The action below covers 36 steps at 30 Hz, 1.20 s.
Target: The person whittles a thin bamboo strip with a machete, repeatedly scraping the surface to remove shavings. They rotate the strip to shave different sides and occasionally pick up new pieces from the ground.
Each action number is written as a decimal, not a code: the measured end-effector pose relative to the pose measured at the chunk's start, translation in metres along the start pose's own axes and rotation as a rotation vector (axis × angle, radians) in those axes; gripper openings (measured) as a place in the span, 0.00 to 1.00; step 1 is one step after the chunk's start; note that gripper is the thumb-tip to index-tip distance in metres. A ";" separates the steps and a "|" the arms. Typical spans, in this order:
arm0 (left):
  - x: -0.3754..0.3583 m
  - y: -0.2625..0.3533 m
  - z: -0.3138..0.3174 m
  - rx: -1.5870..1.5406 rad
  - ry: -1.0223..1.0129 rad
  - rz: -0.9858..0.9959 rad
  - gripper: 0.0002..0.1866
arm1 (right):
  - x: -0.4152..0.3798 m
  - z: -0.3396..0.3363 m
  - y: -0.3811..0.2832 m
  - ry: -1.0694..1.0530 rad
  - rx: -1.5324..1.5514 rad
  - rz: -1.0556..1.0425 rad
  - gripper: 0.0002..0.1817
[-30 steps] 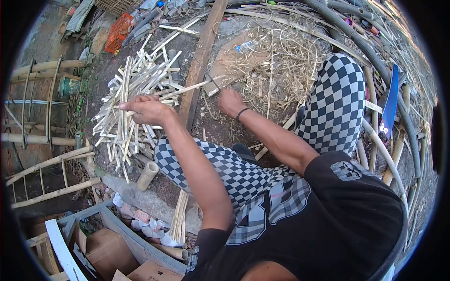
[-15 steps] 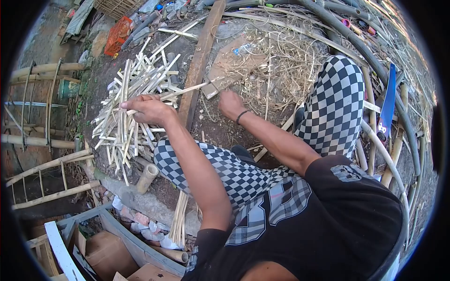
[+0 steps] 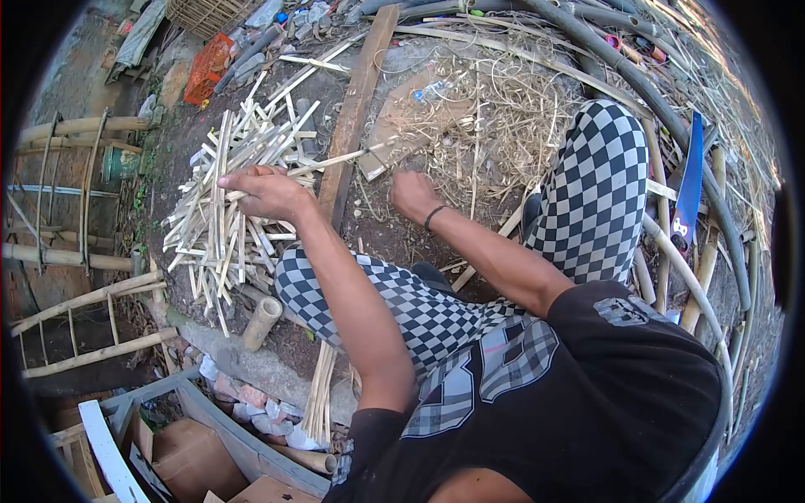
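My left hand (image 3: 267,193) is closed on a thin bamboo strip (image 3: 340,159), above the edge of a heap of split strips (image 3: 226,197). The strip runs rightward across a wooden plank (image 3: 356,109) lying on the ground. To the right of the plank my right hand (image 3: 413,198) is a fist with a dark band at the wrist. Just beyond its knuckles, a flat pale piece with a thin dark edge (image 3: 371,164) meets the strip's far end. I cannot tell what the right fist grips.
Curly bamboo shavings (image 3: 503,126) cover the ground ahead. A blue saw (image 3: 691,180) leans among poles at the right. An orange crate (image 3: 210,69) sits at the far left, and a short bamboo piece (image 3: 262,323) stands by my left knee. Cardboard boxes (image 3: 197,457) are at lower left.
The whole view has shifted slightly to the left. Both hands and the bamboo strip keep nearly the same places.
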<state>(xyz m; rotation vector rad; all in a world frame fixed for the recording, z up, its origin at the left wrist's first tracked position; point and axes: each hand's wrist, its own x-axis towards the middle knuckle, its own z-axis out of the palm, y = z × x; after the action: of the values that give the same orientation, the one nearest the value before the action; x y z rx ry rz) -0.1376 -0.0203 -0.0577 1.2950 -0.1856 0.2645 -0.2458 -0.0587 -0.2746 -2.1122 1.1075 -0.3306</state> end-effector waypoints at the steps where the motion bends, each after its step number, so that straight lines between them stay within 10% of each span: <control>1: 0.000 0.000 0.001 0.001 0.001 -0.004 0.33 | -0.003 -0.006 -0.007 -0.002 -0.003 0.002 0.11; 5: 0.003 -0.002 -0.002 -0.019 -0.034 -0.002 0.34 | -0.012 0.000 0.001 0.119 0.051 -0.283 0.13; 10: 0.001 0.002 -0.004 -0.048 -0.034 -0.002 0.33 | -0.018 0.015 0.068 -0.018 -0.124 0.178 0.11; 21: 0.005 -0.004 -0.002 -0.127 -0.180 0.000 0.32 | -0.014 0.012 0.033 0.015 0.062 -0.081 0.15; 24: 0.011 0.001 -0.010 -0.192 -0.342 -0.087 0.32 | -0.013 0.028 0.070 -0.073 -0.004 0.272 0.16; 36: 0.012 0.002 -0.021 -0.250 -0.817 -0.160 0.32 | -0.006 -0.025 -0.029 0.147 0.252 -0.197 0.09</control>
<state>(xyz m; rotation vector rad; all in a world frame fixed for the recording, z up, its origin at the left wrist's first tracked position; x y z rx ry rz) -0.1270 0.0014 -0.0575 1.0987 -0.7774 -0.4308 -0.2447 -0.0552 -0.2355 -1.9971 0.8865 -0.6917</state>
